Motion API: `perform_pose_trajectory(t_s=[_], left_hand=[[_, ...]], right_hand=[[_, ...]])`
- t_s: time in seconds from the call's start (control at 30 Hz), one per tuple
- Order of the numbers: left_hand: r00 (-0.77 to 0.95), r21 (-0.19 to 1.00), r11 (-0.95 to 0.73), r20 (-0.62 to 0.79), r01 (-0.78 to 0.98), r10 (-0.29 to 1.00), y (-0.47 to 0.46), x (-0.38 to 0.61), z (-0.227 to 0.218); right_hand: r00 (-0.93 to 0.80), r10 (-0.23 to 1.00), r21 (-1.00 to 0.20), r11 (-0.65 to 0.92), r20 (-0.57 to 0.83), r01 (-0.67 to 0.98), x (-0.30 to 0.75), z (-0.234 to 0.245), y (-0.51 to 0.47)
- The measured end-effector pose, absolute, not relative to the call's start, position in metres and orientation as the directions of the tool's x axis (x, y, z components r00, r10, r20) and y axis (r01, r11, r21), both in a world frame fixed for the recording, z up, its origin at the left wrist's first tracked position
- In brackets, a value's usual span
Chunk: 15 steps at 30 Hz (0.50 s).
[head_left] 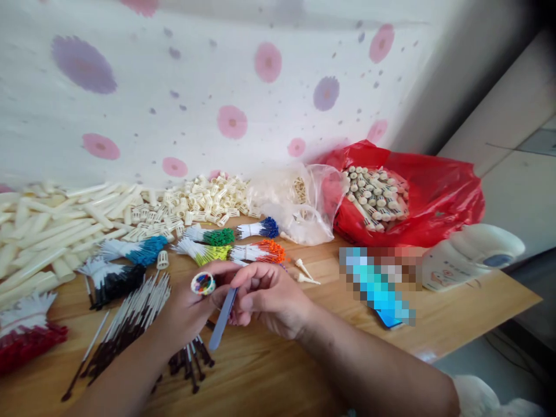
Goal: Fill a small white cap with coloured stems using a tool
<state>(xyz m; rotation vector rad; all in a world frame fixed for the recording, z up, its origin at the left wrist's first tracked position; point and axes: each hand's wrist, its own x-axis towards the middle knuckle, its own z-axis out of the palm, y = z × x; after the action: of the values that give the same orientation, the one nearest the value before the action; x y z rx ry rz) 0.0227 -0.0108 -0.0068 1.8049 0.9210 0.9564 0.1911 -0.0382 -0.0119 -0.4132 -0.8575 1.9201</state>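
Head view: our left hand [185,315] pinches a small round cream holder [202,283] between thumb and fingertips, its top showing the coloured ends of several refills already seated, so we judge this unit partly or nearly filled; how many slots remain we cannot tell. Our right hand [269,298] is curled shut around a slim blue-grey stick [223,318], held just beside the holder. Left to do, judging by stock: loose black refills [125,324] on the wooden table [269,370], bundles in blue [145,250], green [217,236], yellow [208,252] and orange [264,251], plus a heap of empty cream holders [204,202]. Containers: the red plastic bag [438,197] lies open, holding cream capped pieces [376,200]; the clear bag [299,211] holds a few cream parts, indistinct.
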Motion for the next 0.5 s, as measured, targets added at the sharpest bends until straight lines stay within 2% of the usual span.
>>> perform_pose_trajectory(t_s=[0.07, 0.13, 0.2, 0.27, 0.3, 0.37, 0.43, 0.5], left_hand=[[0.465, 0.894, -0.379, 0.238, 0.238, 0.853, -0.011, 0.021, -0.004], [0.479, 0.875, -0.413, 0.258, 0.253, 0.839, -0.009, 0.020, -0.002], [0.507, 0.858, -0.445, 0.273, 0.256, 0.818, -0.008, 0.020, -0.001], [0.530, 0.826, -0.496, 0.303, 0.268, 0.792, -0.008, 0.022, -0.002], [0.539, 0.802, -0.528, 0.324, 0.279, 0.777, -0.008, 0.022, -0.002], [0.540, 0.757, -0.579, 0.364, 0.302, 0.759, -0.009, 0.024, -0.004], [0.530, 0.735, -0.598, 0.384, 0.321, 0.756, -0.012, 0.024, -0.004], [0.510, 0.720, -0.613, 0.413, 0.324, 0.754, -0.013, 0.025, -0.005]], right_hand=[[-0.489, 0.871, -0.721, -0.304, 0.055, -0.623, 0.189, -0.013, -0.038], [-0.458, 0.885, -0.780, -0.231, 0.080, -0.582, 0.188, -0.014, -0.038], [-0.393, 0.906, -0.894, -0.042, 0.154, -0.446, 0.189, -0.014, -0.039], [-0.371, 0.886, -0.959, 0.240, 0.279, -0.149, 0.194, -0.009, -0.040], [-0.387, 0.855, -0.923, 0.385, 0.345, 0.027, 0.198, -0.005, -0.041], [-0.424, 0.783, -0.743, 0.597, 0.455, 0.303, 0.208, 0.004, -0.043], [-0.368, 0.742, -0.615, 0.670, 0.560, 0.415, 0.218, 0.012, -0.046], [-0.214, 0.738, -0.643, 0.666, 0.640, 0.378, 0.226, 0.017, -0.050]])
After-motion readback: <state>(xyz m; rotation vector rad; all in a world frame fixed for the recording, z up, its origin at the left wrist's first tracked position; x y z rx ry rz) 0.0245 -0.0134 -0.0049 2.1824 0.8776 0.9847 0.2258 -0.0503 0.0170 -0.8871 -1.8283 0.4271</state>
